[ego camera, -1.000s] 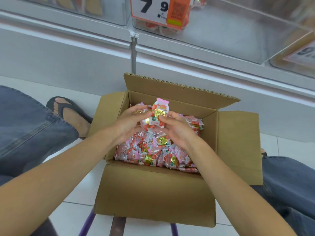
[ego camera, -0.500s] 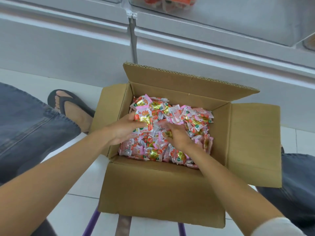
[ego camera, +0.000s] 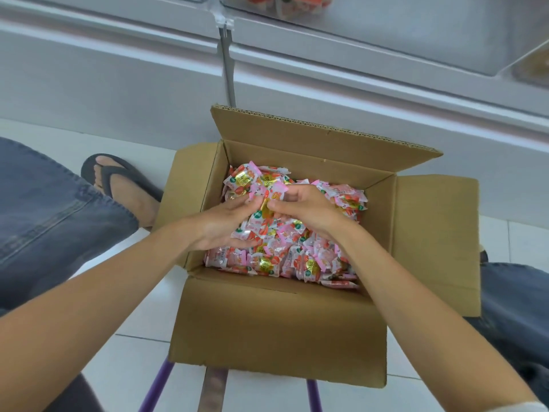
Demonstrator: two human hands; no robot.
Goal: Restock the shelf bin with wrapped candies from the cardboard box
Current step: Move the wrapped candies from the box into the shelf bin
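In the cardboard box (ego camera: 276, 331), hands on wrapped candies (ego camera: 267, 230)

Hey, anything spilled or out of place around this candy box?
Nothing stands out. The wrapped candies all sit inside the cardboard box, none on the floor. Both the left hand and right hand are gathering candies in the middle of the box.

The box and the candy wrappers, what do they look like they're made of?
Box: corrugated cardboard, matte brown; the fluted edge shows along the raised back flap. Candy wrappers: probably thin plastic film, glossy, printed pink and white with gold foil-like patches that catch light; crinkled, crimped ends.
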